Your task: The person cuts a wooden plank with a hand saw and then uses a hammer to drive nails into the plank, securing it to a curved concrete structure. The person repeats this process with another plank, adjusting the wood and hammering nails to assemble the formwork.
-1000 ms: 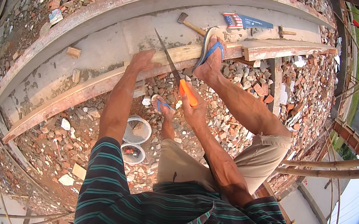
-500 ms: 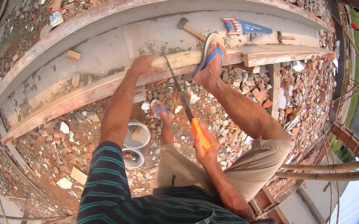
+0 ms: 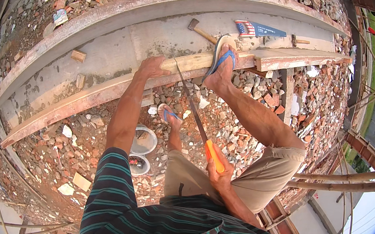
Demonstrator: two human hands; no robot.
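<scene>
My right hand point(image 3: 218, 169) grips the orange handle of a hand saw point(image 3: 194, 106). Its blade runs up and left, with the far end meeting a pale wooden plank point(image 3: 190, 62). My left hand point(image 3: 151, 67) presses flat on that plank just left of the blade. My right foot in a blue-strapped sandal point(image 3: 223, 57) stands on the plank to the right of the blade. The other sandalled foot point(image 3: 168, 114) rests on brick rubble below.
A hammer point(image 3: 200, 29) and a second saw in a blue sleeve point(image 3: 259, 30) lie on the concrete channel point(image 3: 110, 53) behind the plank. Two round white tubs point(image 3: 144, 142) sit on the rubble. Bamboo poles point(image 3: 346, 180) run at right.
The saw has been drawn back toward my body: my right hand and the orange handle moved down and right. My left hand and right foot stay on the plank.
</scene>
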